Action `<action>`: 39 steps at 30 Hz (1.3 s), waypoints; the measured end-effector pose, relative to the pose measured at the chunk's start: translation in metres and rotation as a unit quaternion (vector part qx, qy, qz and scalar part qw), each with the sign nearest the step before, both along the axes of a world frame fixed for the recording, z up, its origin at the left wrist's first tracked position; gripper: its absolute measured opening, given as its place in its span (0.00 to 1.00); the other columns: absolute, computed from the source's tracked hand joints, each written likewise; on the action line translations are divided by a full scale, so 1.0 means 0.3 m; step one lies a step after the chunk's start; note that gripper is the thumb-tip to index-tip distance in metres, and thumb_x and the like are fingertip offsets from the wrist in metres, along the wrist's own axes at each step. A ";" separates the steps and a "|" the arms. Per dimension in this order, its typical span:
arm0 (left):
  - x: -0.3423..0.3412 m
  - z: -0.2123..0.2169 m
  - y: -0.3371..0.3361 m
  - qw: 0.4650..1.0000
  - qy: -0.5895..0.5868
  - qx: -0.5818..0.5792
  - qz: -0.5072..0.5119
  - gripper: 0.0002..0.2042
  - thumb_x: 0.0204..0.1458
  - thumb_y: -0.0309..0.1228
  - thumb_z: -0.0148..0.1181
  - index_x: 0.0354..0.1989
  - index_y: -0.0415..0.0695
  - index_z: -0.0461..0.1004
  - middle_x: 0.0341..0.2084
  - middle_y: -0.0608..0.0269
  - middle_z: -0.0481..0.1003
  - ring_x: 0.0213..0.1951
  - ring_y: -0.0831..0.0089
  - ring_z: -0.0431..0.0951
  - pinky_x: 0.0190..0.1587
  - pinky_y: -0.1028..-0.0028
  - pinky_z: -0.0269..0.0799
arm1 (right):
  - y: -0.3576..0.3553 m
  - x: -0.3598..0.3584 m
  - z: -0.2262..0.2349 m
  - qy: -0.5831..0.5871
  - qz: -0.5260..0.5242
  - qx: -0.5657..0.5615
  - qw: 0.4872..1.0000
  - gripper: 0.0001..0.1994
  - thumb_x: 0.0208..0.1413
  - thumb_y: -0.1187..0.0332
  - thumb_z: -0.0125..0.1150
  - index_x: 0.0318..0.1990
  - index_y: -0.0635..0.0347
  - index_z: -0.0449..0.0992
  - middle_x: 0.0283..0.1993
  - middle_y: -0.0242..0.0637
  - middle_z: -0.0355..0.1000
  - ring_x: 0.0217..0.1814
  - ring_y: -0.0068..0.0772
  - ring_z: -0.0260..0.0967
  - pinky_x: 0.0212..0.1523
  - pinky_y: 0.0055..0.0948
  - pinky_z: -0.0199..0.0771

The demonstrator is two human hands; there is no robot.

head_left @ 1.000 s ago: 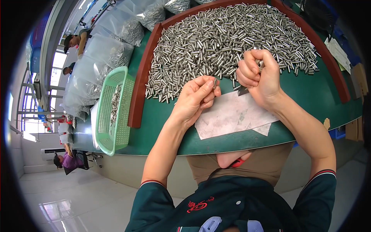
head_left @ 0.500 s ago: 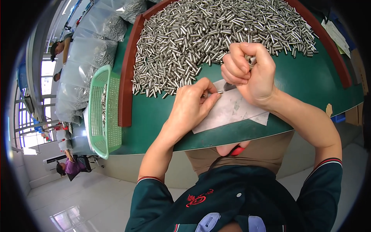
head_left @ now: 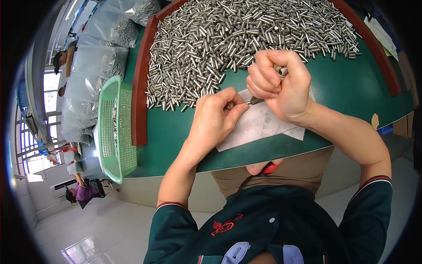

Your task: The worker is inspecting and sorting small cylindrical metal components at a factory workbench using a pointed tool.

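My left hand [head_left: 215,115] is closed in a pinch on a small metal pin [head_left: 249,102], whose tip pokes out past the thumb and fingers. My right hand [head_left: 283,86] makes a fist round a hand tool with a short dark blade [head_left: 256,100]. The tool's round handle end [head_left: 282,71] shows at the top of the fist. Blade and pin tip meet or nearly meet; I cannot tell whether they touch. Beneath both hands lies a stained white sheet [head_left: 250,127]. Beyond them spreads a large heap of similar metal pins [head_left: 246,33].
Dark red rails [head_left: 140,101] edge the green table [head_left: 343,92] at both sides. Left of the rail stands a light green plastic basket [head_left: 127,152] with some pins inside. Clear bags [head_left: 90,83] of pins line the far left. Other people are in the background at left.
My right hand has shifted slightly left, bringing the blade up to the pin's tip. My left hand keeps its pinch on the pin. The whole view has shifted a little.
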State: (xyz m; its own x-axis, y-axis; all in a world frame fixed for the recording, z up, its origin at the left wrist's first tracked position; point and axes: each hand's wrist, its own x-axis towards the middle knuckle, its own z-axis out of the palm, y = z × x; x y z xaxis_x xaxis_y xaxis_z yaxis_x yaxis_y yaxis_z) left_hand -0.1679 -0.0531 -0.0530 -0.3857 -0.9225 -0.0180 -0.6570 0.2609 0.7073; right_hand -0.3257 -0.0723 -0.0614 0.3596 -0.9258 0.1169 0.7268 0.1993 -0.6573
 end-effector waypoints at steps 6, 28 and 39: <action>0.001 -0.001 -0.003 1.000 -0.001 0.001 0.003 0.06 0.40 0.24 0.60 0.19 0.36 0.69 0.12 0.56 0.70 0.14 0.69 0.70 0.19 0.74 0.64 | 0.011 0.007 0.001 0.021 -0.013 -0.023 0.999 0.17 0.50 0.61 0.34 0.11 0.52 0.51 0.08 0.25 0.44 0.11 0.17 0.35 0.14 0.21 0.37; 0.023 0.021 -0.014 0.987 0.112 0.111 0.039 0.06 0.45 0.27 0.57 0.23 0.38 0.68 0.14 0.68 0.66 0.17 0.83 0.62 0.19 0.81 0.57 | 0.015 0.013 -0.009 0.043 -0.009 -0.025 0.999 0.17 0.50 0.61 0.35 0.11 0.53 0.51 0.09 0.25 0.44 0.12 0.18 0.35 0.14 0.21 0.38; 0.083 0.025 -0.077 0.748 0.542 0.366 0.116 0.09 0.52 0.32 0.48 0.33 0.38 0.68 0.24 0.64 0.69 0.22 0.82 0.63 0.24 0.81 0.59 | 0.002 0.010 -0.002 0.022 0.007 0.031 0.999 0.17 0.49 0.61 0.35 0.10 0.53 0.50 0.08 0.25 0.43 0.11 0.18 0.34 0.13 0.20 0.37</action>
State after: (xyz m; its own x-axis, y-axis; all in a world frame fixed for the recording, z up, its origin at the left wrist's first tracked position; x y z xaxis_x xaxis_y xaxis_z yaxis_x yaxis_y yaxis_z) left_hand -0.1430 -0.0763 -0.0454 -0.3699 -0.8631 -0.3438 0.4383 -0.4884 0.7545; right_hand -0.3226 -0.0718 -0.0619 0.3766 -0.9254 0.0428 0.6944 0.2514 -0.6743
